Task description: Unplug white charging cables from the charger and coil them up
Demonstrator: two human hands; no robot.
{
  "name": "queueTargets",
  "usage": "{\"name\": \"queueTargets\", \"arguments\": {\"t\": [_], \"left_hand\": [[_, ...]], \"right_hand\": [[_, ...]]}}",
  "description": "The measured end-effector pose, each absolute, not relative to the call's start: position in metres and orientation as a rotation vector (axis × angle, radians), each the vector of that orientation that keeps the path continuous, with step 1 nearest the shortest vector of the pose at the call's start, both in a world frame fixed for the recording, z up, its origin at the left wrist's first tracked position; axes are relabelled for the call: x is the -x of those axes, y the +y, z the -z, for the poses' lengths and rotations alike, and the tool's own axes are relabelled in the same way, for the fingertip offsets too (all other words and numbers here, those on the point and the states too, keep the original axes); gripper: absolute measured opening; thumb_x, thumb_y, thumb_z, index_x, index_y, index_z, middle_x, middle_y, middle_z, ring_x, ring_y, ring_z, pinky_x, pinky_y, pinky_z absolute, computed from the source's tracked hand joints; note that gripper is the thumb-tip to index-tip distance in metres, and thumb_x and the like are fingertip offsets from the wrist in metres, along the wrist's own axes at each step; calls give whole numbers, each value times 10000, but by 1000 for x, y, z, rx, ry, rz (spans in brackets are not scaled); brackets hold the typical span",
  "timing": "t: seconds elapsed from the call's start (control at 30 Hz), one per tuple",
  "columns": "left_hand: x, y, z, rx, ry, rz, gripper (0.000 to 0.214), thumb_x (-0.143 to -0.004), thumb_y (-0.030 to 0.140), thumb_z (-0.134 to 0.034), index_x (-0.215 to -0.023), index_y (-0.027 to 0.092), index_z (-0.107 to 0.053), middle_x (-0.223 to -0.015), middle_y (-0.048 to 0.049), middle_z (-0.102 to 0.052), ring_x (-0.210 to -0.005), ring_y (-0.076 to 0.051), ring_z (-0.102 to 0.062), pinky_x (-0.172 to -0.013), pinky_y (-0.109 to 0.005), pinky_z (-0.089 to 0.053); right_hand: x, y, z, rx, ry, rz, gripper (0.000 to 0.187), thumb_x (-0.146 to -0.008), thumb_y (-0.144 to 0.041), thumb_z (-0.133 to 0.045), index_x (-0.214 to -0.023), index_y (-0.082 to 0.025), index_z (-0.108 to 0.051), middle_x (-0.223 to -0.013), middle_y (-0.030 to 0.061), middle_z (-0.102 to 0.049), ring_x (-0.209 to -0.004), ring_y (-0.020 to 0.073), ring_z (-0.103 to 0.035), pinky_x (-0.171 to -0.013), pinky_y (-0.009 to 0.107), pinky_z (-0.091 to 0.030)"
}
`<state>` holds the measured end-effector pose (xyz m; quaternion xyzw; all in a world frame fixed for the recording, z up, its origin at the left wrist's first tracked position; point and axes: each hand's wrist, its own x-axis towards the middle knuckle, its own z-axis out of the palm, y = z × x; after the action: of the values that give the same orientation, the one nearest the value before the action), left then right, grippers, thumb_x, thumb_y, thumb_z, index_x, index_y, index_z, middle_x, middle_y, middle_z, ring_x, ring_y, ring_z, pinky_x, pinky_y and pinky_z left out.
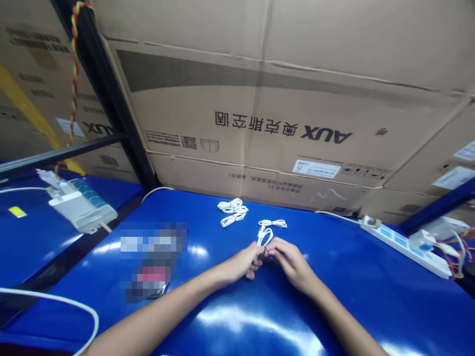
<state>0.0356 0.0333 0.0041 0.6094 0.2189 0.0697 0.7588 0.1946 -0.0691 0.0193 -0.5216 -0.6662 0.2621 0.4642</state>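
Nearest me, my bare left forearm [148, 311] and right forearm [336, 316] reach in over the glossy blue bench [371, 301]. At the left end, a thick white cable [48, 296] curves along the near corner, and a white power strip [81, 205] lies towards the far-left corner. A pixelated, blurred patch [152, 259] hides whatever lies nearer the middle. Towards the far edge sit a tight hank of looped white cable [232, 212] and, just right of it, a thinner, looser white cable coil [272, 223]. These two are gathered, and a third narrow white cable loop [264, 236] stands up from my hands. My left hand [237, 264] is closed around its lower end. My right hand [291, 262] pinches in beside it, though I cannot tell whether it grips the cable. Further right, a long white power strip [404, 245] lies along the right edge.
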Motion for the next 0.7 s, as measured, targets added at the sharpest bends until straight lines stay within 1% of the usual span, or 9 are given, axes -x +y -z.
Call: {"name": "queueTargets", "arguments": {"t": [0.07,0.13,0.23,0.37,0.47,0.57,0.63,0.7], "left_hand": [[-37,34,-3,-1335,480,-133,516,-864,742,-427,-865,226,-441,-652,76,-310,-533,-99,-238,-492,-213,-236],[-37,34,-2,-1377,493,-165,525,-864,751,-426,-882,226,-444,-670,72,-309,-544,-104,-241,-507,-219,-240],[-35,32,2,-1489,531,-251,511,-881,730,-444,-876,220,-477,-683,49,-367,-559,-121,-298,-526,-253,-275],[-31,30,6,-1668,571,-362,383,-952,572,-456,-853,211,-535,-718,0,-499,-646,-175,-427,-623,-304,-359],[-29,27,6,-1778,584,-408,298,-988,438,-425,-911,195,-578,-849,-55,-613,-793,-228,-527,-752,-347,-400],[-27,23,3,-1846,585,-406,277,-1002,375,-396,-999,186,-599,-977,-95,-668,-908,-264,-583,-833,-375,-406],[-27,23,2,-1868,598,-406,291,-1009,378,-379,-998,189,-600,-965,-92,-675,-899,-261,-594,-823,-369,-412],[-27,25,3,-1872,627,-414,337,-1019,393,-338,-948,192,-599,-896,-76,-662,-836,-245,-587,-773,-351,-417]], "right_hand": [[-197,-68,-19,1285,-1644,-634,305,-1066,-383,-420,-904,-220,-620,-868,44,-622,-780,192,-554,-737,300,-453],[-199,-68,-20,1284,-1660,-629,304,-1064,-386,-426,-899,-222,-621,-862,39,-620,-777,190,-555,-737,295,-460],[-197,-69,-21,1286,-1680,-617,327,-1061,-409,-428,-887,-223,-633,-836,41,-626,-773,197,-564,-730,300,-468],[-194,-68,-17,1320,-1664,-602,334,-1062,-389,-425,-868,-216,-634,-796,32,-637,-701,177,-566,-667,277,-467],[-192,-67,-13,1354,-1647,-583,333,-1053,-391,-437,-875,-212,-655,-781,30,-647,-678,172,-578,-656,269,-471],[-186,-67,-14,1409,-1608,-548,340,-1051,-383,-427,-904,-208,-678,-782,36,-662,-685,178,-599,-674,276,-479],[-182,-67,-16,1452,-1578,-526,330,-1049,-361,-429,-920,-203,-688,-789,44,-673,-707,187,-614,-691,283,-478],[-179,-68,-17,1487,-1558,-521,319,-1047,-343,-433,-918,-201,-688,-778,44,-677,-703,190,-622,-679,282,-470]]}}
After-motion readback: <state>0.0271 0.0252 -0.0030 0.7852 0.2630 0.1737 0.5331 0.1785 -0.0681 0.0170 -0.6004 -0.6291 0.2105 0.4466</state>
